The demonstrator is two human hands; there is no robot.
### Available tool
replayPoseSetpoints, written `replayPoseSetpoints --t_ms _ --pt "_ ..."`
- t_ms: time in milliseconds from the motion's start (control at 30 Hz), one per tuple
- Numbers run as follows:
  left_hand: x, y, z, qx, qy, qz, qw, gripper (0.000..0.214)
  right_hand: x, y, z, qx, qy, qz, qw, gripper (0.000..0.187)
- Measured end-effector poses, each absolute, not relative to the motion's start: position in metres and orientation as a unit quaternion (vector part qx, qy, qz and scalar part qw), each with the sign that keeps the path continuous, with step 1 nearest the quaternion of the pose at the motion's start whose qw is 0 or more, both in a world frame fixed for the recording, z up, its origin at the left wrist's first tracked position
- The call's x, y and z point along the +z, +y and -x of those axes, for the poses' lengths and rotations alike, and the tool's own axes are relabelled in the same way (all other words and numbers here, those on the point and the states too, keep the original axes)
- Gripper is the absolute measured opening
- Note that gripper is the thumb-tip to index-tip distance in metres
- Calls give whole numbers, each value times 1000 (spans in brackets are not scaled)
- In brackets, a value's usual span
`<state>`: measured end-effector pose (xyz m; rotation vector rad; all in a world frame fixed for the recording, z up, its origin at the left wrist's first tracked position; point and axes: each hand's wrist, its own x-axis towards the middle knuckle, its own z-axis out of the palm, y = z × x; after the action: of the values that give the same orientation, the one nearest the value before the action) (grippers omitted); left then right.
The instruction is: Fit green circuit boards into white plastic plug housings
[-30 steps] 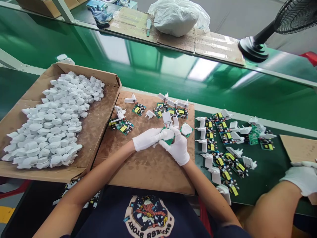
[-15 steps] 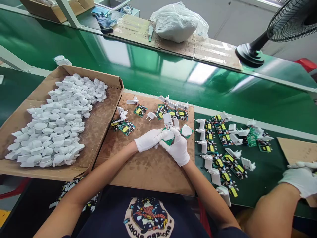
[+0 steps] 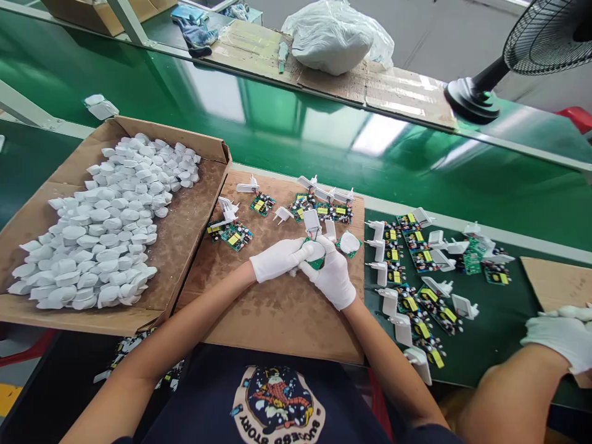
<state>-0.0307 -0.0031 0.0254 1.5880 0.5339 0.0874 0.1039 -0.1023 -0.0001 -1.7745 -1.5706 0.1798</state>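
Both my hands wear white gloves and meet over the cardboard sheet. A green circuit board [image 3: 316, 263] with a round white pad [image 3: 314, 250] on it is pinched between them. My left hand [image 3: 280, 258] grips its left side, thumb on the pad. My right hand [image 3: 333, 275] closes on the right side. A white plug housing [image 3: 311, 221] joins the board by thin wires at its far edge. Just right of my hands lies another board with a white pad [image 3: 348, 243]. Beyond are several boards [image 3: 324, 213] with white plug parts.
A cardboard tray [image 3: 187, 213] heaped with white pads [image 3: 99, 228] stands at left. Rows of boards with plugs [image 3: 420, 259] lie on the green table at right. A co-worker's gloved hand [image 3: 559, 336] is at far right. A fan [image 3: 472, 102] and plastic bag [image 3: 333, 37] stand behind.
My view has shifted slightly. Both hands keep hold of the same board in nearly the same place, with only a slight shift of the fingers.
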Motion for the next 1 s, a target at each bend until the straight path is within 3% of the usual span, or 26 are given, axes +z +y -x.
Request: replayPoseSetpoints --t_ms 233,533,733,1000 --pt "29 -5 31 43 263 -750 605 51 2 -101 -106 96 -620 688 366 58" --pt "21 -10 31 91 245 -704 661 52 -3 -101 -107 85 -621 688 367 67" --pt "21 -4 32 63 215 -646 730 54 1 -104 -107 63 -633 677 370 61" --pt "17 -4 28 73 249 -689 677 54 2 -106 -108 123 -651 655 362 66"
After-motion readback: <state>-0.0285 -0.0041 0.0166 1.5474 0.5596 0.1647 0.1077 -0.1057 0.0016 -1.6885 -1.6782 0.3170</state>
